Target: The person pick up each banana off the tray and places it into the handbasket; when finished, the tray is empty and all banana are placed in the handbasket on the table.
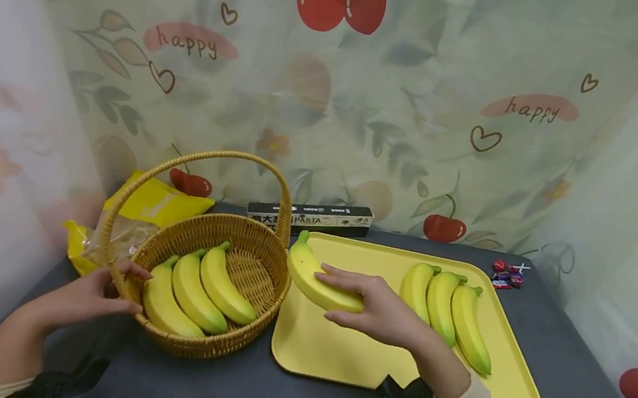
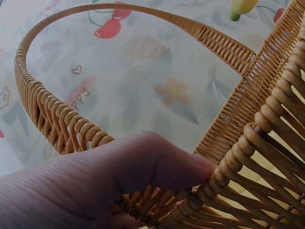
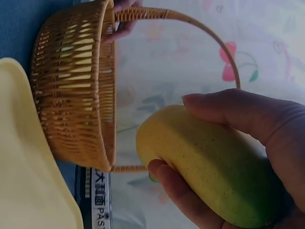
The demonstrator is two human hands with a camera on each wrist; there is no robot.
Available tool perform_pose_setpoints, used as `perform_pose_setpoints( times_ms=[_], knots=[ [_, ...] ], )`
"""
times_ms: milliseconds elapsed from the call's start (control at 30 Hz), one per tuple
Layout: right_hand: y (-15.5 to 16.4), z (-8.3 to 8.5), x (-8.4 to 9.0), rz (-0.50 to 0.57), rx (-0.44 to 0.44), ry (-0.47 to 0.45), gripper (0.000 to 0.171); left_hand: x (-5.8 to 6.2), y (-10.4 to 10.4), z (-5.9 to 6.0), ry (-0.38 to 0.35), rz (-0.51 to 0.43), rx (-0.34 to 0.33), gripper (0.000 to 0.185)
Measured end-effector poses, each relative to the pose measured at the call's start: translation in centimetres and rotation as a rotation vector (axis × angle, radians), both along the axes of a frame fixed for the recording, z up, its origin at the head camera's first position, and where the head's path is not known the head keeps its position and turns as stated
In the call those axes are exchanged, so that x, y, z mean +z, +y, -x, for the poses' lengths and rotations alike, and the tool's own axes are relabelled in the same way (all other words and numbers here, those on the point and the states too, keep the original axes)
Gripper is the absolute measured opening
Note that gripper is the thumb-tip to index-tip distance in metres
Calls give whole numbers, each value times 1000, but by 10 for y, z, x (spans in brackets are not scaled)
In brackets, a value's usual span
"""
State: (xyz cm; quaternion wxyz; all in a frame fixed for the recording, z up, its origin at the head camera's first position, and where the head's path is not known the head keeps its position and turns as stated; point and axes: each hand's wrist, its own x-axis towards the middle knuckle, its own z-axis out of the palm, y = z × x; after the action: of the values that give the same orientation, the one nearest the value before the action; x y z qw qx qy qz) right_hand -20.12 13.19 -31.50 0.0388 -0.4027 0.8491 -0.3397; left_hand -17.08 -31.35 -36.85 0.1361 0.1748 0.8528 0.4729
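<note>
A wicker basket with a tall arched handle stands left of centre, three bananas side by side inside it. My left hand grips the basket's rim at the handle's left base; in the left wrist view the thumb lies over the woven edge. Above the left part of a yellow tray, my right hand holds a banana between thumb and fingers, its stem end towards the basket. Three more bananas lie on the tray's right side.
Behind the basket lies a yellow and clear plastic bag. A dark pasta box stands along the back, by the patterned curtain. Several wrapped lollipops rest beyond the tray's right back corner on the dark tabletop.
</note>
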Motion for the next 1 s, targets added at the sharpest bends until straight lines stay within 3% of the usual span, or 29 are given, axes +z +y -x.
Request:
perform_pose_setpoints(
  times_ms=[200, 500, 733, 1000],
  knots=[
    [-21, 5, 9, -40, 111, 5, 53, 2, 0, -1, -3, 11, 11, 48],
    [-82, 29, 13, -125, 246, -65, 52, 1, 1, -1, 3, 8, 12, 48],
    [-140, 45, 4, -220, 319, -97, 51, 2, 1, -1, -4, -9, 3, 55],
    [-186, 55, 0, -296, 329, -120, 52, 6, 4, -4, -32, 20, 60, 73]
  ],
)
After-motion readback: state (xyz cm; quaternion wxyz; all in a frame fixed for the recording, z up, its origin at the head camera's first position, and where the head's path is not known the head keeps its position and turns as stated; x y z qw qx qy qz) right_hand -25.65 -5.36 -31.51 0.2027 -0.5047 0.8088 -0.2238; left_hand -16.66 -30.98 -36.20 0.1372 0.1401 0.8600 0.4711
